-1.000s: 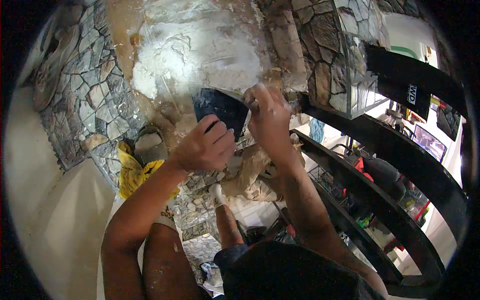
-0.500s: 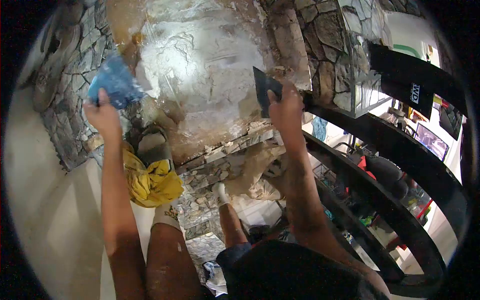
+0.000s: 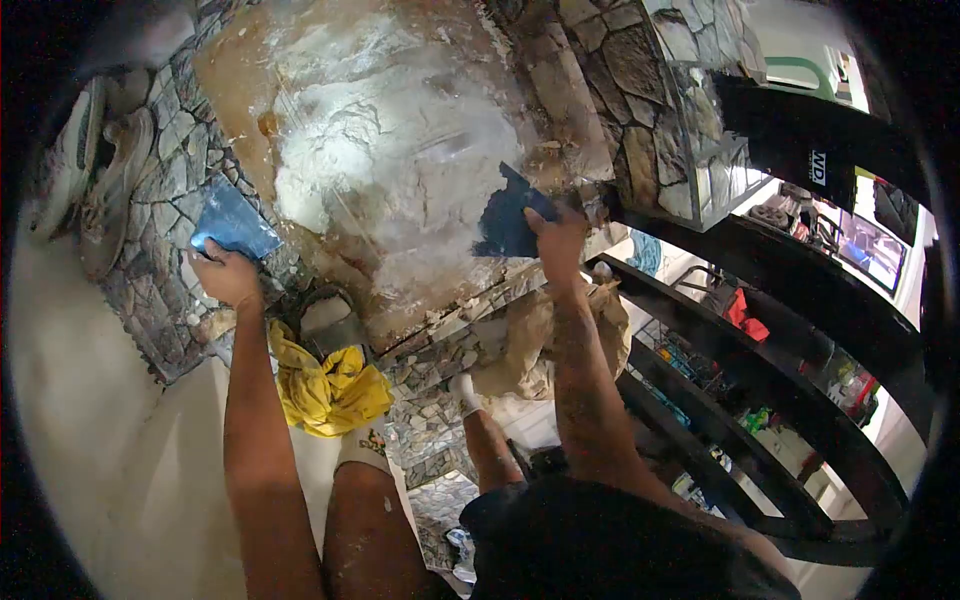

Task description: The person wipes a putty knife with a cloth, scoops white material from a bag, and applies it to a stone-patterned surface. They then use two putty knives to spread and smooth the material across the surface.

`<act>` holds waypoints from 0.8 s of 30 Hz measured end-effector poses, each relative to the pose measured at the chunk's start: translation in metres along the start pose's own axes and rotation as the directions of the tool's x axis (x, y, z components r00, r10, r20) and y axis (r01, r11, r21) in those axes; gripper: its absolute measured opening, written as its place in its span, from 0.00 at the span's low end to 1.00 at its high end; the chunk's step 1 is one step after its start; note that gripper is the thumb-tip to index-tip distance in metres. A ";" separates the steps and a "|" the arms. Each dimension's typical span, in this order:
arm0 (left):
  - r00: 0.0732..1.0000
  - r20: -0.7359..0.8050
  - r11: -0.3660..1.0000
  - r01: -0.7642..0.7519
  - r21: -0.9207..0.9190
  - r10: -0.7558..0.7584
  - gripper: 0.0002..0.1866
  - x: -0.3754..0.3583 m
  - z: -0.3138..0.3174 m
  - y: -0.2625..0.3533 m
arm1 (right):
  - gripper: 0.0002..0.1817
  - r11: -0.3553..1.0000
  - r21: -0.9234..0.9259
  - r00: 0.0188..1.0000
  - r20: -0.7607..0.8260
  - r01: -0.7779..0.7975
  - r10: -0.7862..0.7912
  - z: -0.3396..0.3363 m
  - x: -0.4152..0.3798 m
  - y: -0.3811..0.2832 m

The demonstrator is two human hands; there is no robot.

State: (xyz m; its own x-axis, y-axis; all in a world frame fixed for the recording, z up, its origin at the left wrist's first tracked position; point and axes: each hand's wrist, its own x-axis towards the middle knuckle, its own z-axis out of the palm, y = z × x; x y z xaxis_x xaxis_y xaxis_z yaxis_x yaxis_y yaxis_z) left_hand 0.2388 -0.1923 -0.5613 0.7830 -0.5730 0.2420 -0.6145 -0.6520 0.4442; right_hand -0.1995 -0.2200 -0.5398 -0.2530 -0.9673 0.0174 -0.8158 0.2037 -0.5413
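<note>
My left hand (image 3: 228, 275) is closed on the bottom corner of a flat blue spreader (image 3: 236, 218), its broad face tilted up over the stone paving at the left side of the board. My right hand (image 3: 560, 240) grips a dark blue spreader (image 3: 508, 222) whose left edge looks ragged against the white paste. Between the two spreaders lies a brown board (image 3: 225, 65), smeared with a wet white paste (image 3: 430, 130). The paste is thickest in a lumpy mound (image 3: 325, 165) at the left.
Black curved railing slats (image 3: 790, 265) run along the right, with a cluttered lower room behind them. A yellow cloth (image 3: 330, 390) lies near my leg. Shoes (image 3: 125, 185) rest on the stone at upper left. A crumpled brown bag (image 3: 605, 325) sits under my right forearm.
My left hand and its blue spreader sit lower in view. The dark spreader has turned to show more of its face, now with a ragged edge. The camera view has shifted slightly.
</note>
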 end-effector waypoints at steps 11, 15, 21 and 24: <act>1.000 -0.005 0.992 -0.030 0.120 0.031 0.21 0.001 0.005 0.011 | 0.11 0.911 0.016 0.866 0.303 0.413 -0.398 -0.030 0.059 -0.128; 0.996 0.072 0.986 0.041 0.160 -0.053 0.23 0.003 0.002 0.016 | 0.12 0.783 -0.151 0.781 0.314 0.603 -0.540 -0.034 0.013 -0.111; 0.998 0.068 0.986 -0.019 0.164 0.008 0.25 0.002 0.000 0.017 | 0.15 0.590 -0.058 0.557 0.415 0.805 -0.719 -0.034 -0.018 -0.084; 0.991 0.125 0.981 0.019 0.195 -0.044 0.24 0.006 0.004 0.017 | 0.15 0.622 -0.110 0.597 0.449 0.775 -0.664 -0.045 0.002 -0.094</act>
State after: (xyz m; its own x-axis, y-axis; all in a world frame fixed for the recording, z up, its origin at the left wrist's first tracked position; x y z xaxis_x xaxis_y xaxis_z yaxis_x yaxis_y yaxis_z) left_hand 0.2323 -0.2089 -0.5553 0.7913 -0.6009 0.1125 -0.6062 -0.7474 0.2717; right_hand -0.1465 -0.2345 -0.4507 0.6246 -0.7809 -0.0076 -0.7609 -0.6063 -0.2311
